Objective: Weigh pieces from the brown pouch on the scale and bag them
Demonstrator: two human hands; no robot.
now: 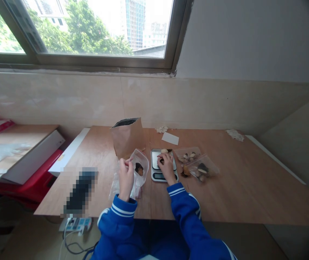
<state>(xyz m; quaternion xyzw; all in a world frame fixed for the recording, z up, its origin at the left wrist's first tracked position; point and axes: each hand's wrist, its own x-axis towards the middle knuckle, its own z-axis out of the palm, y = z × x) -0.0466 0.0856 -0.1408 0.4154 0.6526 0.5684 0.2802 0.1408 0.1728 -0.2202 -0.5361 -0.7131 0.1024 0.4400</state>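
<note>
Two bare hands work well apart from each other over a brown wood-grain table [241, 195]. The left hand [126, 175] is pinched on the rim of a clear plastic bag [145, 161] with dark and brown dried pieces [139, 169] inside, between the near edge and the middle. The right hand [166, 168] reaches over a white kitchen scale with a silver plate [155, 159], its bent fingers at a dark piece; whether they grip it, I cannot tell. A pale, rounded piece [164, 151] lies on the plate's far edge. Just right of the scale, two clear zip bags [212, 165] hold pale and dark pieces, with a curled orange-brown piece [185, 170] beside them. Toward the far edge, a brown paper bag [127, 139] stands open behind the clear bag, and a white rectangular card [170, 138] lies behind the scale. Crumpled off-white tissue [235, 135] lies near the far right corner. By the near left corner is a blurred dark rectangle [80, 191].
</note>
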